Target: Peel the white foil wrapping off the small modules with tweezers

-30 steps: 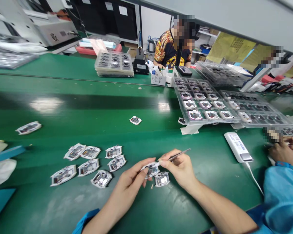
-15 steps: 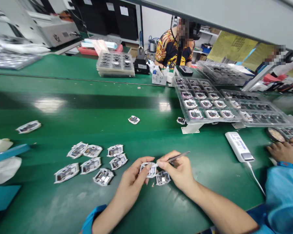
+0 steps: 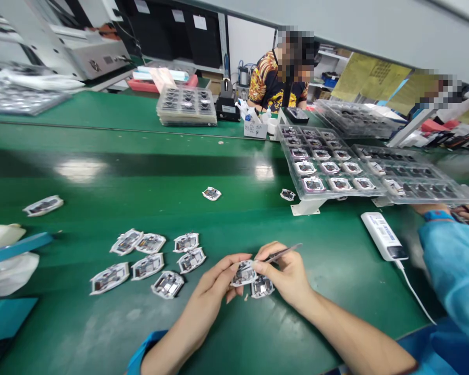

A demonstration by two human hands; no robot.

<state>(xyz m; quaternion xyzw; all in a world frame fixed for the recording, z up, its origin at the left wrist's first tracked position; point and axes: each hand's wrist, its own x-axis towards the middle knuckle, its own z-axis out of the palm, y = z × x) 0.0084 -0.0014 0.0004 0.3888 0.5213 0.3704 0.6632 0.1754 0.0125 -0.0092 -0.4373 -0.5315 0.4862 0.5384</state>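
Note:
My left hand [image 3: 214,286] is closed around the left edge of a small white-rimmed electronic housing [image 3: 244,274], shaped like a watch case with circuitry inside. At its upper right edge are the fingertips of my right hand [image 3: 283,273]. Metal tweezers [image 3: 283,252] are held in that hand, the pointed end angled up and to the right. Just below lies another housing [image 3: 262,286] on the green mat, partly behind the held one. Several similar housings [image 3: 147,265] lie to the left of my hands.
On the right stands a clear compartment tray [image 3: 324,195] of housings on white supports. A white box-shaped device [image 3: 383,235] with a cable lies nearby. A co-worker's blue sleeve [image 3: 449,260] reaches in from the right. Single housings [image 3: 211,194] lie further back. Another person [image 3: 279,78] sits opposite.
My left thumb has shifted on the held housing, which has tilted slightly and moved a little right. My right hand stays beside it with the tweezers. The co-worker's arm has reached further forward.

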